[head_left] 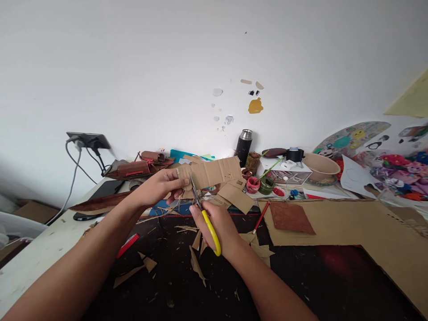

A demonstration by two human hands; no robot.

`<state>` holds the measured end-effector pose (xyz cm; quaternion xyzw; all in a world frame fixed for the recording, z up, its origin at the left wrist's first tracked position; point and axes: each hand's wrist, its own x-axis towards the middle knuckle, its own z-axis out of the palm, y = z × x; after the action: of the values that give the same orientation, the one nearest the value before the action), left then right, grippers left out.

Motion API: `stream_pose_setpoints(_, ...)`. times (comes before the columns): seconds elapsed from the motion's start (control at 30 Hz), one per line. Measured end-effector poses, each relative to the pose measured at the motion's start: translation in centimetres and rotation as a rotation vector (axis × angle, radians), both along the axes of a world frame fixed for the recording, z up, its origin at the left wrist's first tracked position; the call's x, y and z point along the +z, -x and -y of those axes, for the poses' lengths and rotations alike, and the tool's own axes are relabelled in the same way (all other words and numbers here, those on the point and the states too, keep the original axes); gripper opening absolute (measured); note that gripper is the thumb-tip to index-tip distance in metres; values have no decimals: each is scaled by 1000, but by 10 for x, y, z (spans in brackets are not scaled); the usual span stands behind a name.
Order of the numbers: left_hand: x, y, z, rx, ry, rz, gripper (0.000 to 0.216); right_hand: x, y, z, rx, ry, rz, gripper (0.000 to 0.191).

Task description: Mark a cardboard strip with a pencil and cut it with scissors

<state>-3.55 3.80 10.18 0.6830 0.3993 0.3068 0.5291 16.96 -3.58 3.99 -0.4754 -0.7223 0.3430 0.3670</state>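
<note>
My left hand (162,186) grips the left end of a strip of corrugated cardboard (216,171) and holds it up over the desk. My right hand (217,225) is closed round a pair of yellow-handled scissors (204,216). The scissor blades point up and meet the lower edge of the strip close to my left thumb. Cardboard offcuts (197,263) lie on the black mat (214,281) under both hands.
A large cardboard sheet (354,227) with a brown square (290,217) on it lies to the right. Paint pots (260,185), a black flask (243,147), a bowl (323,166) and craft clutter line the back. A red pencil (261,217), a phone (100,196) and cables (75,165) are also nearby.
</note>
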Motion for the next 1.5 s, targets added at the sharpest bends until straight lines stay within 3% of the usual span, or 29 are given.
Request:
stream_pose_setpoints(0.57,0,-21,15,19,-96,2,39,0,-1,-1,-78,50,-50,41)
stream_pose_setpoints(1.1,-10,-16,6,53,-52,1,39,-7,-2,-6,-54,3,-12,44)
stream_pose_setpoints(1.5,-7,-17,10,76,-100,16,36,-6,-1,-1,91,228,-308,44)
